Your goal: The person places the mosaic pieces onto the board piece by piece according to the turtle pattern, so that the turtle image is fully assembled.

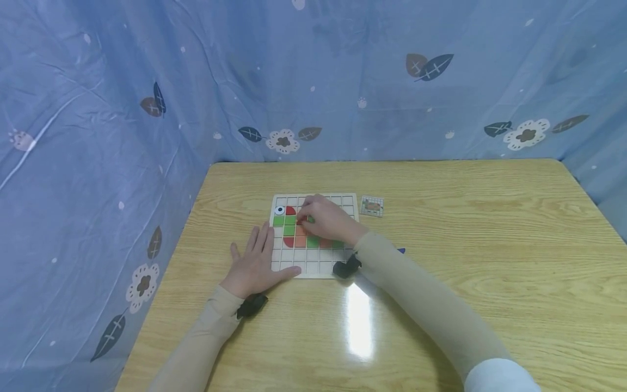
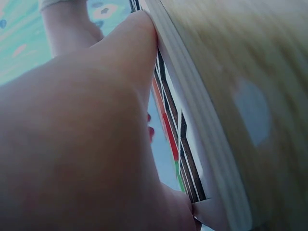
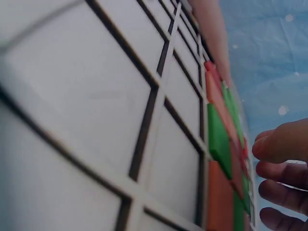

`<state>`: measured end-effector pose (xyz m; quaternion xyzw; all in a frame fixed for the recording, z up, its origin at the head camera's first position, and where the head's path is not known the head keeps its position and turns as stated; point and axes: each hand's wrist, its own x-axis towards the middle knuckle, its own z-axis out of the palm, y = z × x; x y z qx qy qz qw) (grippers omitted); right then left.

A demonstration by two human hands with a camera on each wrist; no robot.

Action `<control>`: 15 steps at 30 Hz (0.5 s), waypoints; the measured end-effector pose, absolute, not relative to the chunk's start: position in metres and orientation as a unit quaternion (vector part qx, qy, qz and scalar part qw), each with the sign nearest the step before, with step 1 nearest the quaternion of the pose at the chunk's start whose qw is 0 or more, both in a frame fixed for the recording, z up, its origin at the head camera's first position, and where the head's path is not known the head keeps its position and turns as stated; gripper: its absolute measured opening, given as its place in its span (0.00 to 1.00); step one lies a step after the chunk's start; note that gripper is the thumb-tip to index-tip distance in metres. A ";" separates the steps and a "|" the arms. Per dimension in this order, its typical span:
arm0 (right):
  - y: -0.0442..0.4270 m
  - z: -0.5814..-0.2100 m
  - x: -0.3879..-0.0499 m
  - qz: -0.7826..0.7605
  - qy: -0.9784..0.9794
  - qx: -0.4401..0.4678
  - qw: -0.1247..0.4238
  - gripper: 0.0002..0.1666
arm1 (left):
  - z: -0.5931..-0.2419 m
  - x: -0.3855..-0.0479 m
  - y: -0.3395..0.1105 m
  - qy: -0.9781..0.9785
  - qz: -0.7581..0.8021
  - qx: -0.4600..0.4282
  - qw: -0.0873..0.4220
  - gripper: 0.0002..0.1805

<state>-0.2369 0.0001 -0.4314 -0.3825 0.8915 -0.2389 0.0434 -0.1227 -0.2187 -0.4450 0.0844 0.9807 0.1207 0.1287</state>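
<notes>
A white grid board [image 1: 291,267] lies on the table with red, green and orange tiles forming a figure, plus a round eye tile [image 1: 280,210] near its upper left corner. My left hand [image 1: 253,268] rests on the board's left edge, fingers spread and straight, thumb along the lower edge. Over the upper middle of the board, my right hand [image 1: 325,218] pinches a small red tile [image 1: 299,221] at its fingertips, against the figure. The right hand partly hides the tiles beneath it. In the right wrist view, a green tile [image 3: 219,137] and an orange tile [image 3: 219,192] sit in the grid.
A small picture card [image 1: 372,206] lies just right of the board's upper right corner. A blue piece [image 1: 401,251] shows partly from behind the right forearm. The wooden table [image 1: 490,245] meets a blue patterned curtain [image 1: 343,81] at the back and left.
</notes>
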 end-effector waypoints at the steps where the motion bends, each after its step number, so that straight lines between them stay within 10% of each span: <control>1: 0.003 -0.430 -0.234 -0.238 0.892 -0.381 0.043 0.10 | -0.445 -0.123 -0.218 0.981 0.120 0.084 0.128 0.69; 15: 0.058 -0.413 -0.184 -0.238 0.885 -0.401 -0.018 0.12 | -0.444 -0.122 -0.217 0.980 0.113 0.078 0.144 0.71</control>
